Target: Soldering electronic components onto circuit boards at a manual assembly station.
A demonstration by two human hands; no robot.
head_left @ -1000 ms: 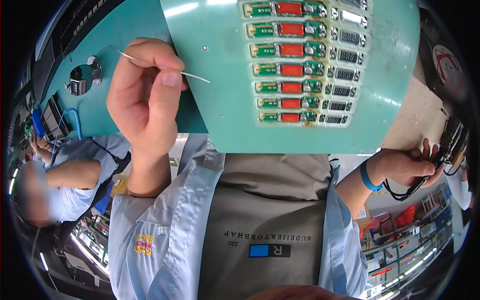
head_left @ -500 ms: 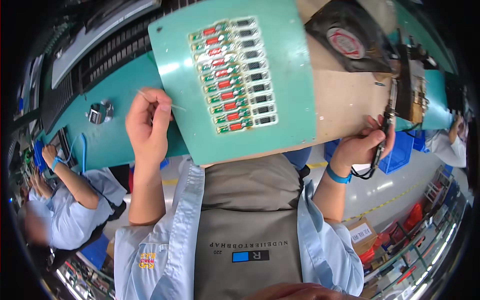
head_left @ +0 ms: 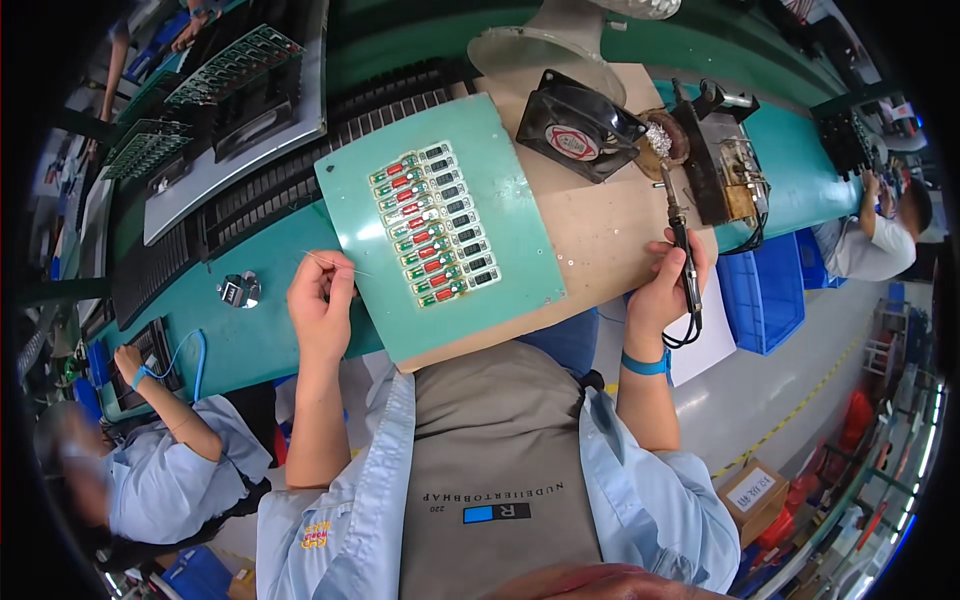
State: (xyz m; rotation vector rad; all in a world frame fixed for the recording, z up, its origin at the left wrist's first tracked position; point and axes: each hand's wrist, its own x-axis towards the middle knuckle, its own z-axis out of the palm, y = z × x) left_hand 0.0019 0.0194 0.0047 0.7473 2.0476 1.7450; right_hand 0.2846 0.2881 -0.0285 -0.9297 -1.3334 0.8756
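My left hand [head_left: 322, 300] is closed in a pinch on a thin solder wire [head_left: 362, 273], whose end reaches over the left edge of a green plate [head_left: 530, 240]. Set into that plate is a column of several small circuit boards [head_left: 425, 240] with red parts, each beside a black part. My right hand [head_left: 668, 285] wraps round a black soldering iron [head_left: 683, 235], held upright at the plate's right. Its tip points away from me, close to a round brown pot [head_left: 677, 148] of shiny metal shavings; whether they touch, I cannot tell.
A black fan [head_left: 578, 125] stands behind the plate, with a metal iron stand [head_left: 705, 165] right of it. A clear-and-black small object [head_left: 238, 291] lies on the green mat at left. Blue bins [head_left: 765, 300] sit at right. Co-workers are at both sides.
The view has tilted up, bringing the pot and the fan's surroundings into sight. The soldering iron now stands more upright in my right hand. My left hand still pinches the solder wire.
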